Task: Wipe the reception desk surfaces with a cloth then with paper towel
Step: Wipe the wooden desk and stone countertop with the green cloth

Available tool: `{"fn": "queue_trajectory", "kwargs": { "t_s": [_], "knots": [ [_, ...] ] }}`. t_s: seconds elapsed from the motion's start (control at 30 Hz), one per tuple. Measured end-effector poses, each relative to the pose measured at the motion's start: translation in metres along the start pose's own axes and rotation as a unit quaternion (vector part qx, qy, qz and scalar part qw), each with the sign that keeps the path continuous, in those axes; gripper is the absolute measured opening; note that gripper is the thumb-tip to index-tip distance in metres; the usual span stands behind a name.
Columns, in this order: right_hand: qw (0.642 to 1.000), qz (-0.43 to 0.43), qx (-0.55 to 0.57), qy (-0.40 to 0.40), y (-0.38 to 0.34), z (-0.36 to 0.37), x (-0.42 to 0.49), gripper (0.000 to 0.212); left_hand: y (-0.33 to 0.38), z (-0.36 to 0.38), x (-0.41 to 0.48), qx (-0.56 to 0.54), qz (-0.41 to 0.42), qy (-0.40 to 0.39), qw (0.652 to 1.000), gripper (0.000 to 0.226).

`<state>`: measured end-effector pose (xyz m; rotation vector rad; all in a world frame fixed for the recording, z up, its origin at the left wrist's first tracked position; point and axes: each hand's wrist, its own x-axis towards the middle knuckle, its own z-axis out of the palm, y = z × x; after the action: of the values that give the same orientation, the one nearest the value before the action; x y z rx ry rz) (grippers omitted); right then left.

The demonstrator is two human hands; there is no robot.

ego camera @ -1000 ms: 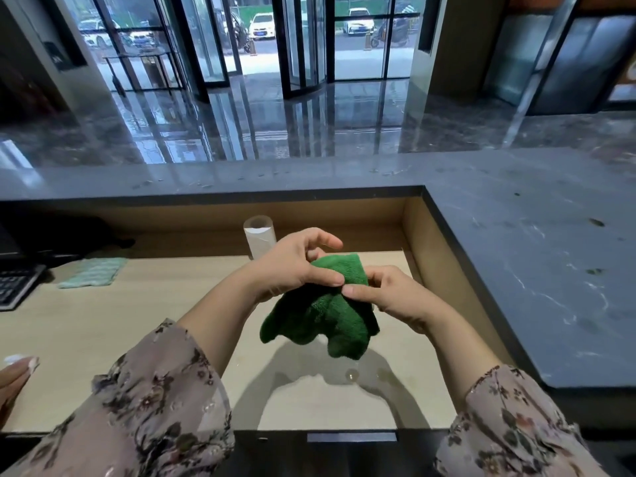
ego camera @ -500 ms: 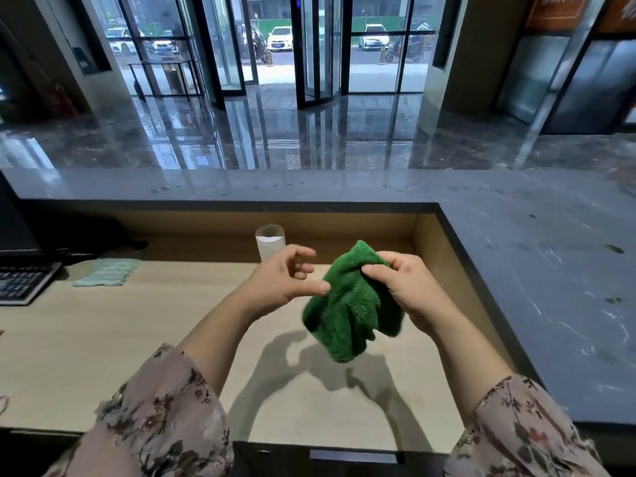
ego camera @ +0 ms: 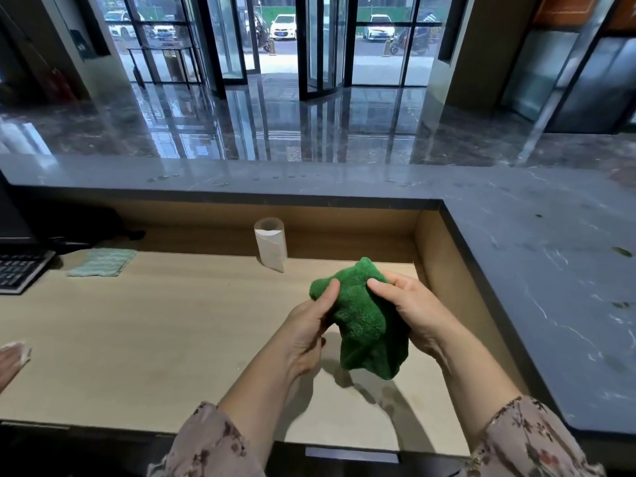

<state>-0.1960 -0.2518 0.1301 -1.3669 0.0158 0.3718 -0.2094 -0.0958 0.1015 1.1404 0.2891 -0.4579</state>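
Floral sleeves (ego camera: 210, 445) at the bottom edge, forearms bare. The left hand (ego camera: 306, 335) and right hand (ego camera: 413, 311) hold a green cloth (ego camera: 364, 321) in the air over the right part of the wood desk (ego camera: 155, 339), clear of it, with its shadow on the desk below. Left grip: thumb on the cloth's upper left lobe, fingers behind it, pinching. Right grip: thumb pressed on the upper right, fingers curled round the back. The cloth is bunched at the top and the rest hangs down between the hands. A third hand (ego camera: 12, 356) rests on the desk at the left frame edge with something white at it, can't tell what. Further back a paper roll (ego camera: 271, 244) stands upright by the desk's back wall, left of the cloth and well apart. A teal rag (ego camera: 101, 262) lies flat far left, just beside a keyboard (ego camera: 19, 271). A grey stone ledge (ego camera: 516, 256) runs along the back and right, above the desk. Beyond that: glossy floor (ego camera: 275, 132), glass doors (ego camera: 320, 46), cars (ego camera: 284, 27) outside.
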Motion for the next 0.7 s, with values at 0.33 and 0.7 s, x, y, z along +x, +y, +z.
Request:
{"fn": "queue_trajectory", "kwargs": {
  "t_s": [0.33, 0.7],
  "knots": [
    [0.994, -0.085, -0.069, -0.004, 0.008, -0.003, 0.0, 0.025, 0.015, -0.013, 0.001, 0.196, 0.157, -0.049, 0.967, 0.036],
    [0.994, -0.059, -0.083, -0.041, 0.02, 0.0, 0.01, 0.053, 0.035, -0.026, -0.008, 0.198, 0.104, -0.103, 0.969, 0.023]
  ]
}}
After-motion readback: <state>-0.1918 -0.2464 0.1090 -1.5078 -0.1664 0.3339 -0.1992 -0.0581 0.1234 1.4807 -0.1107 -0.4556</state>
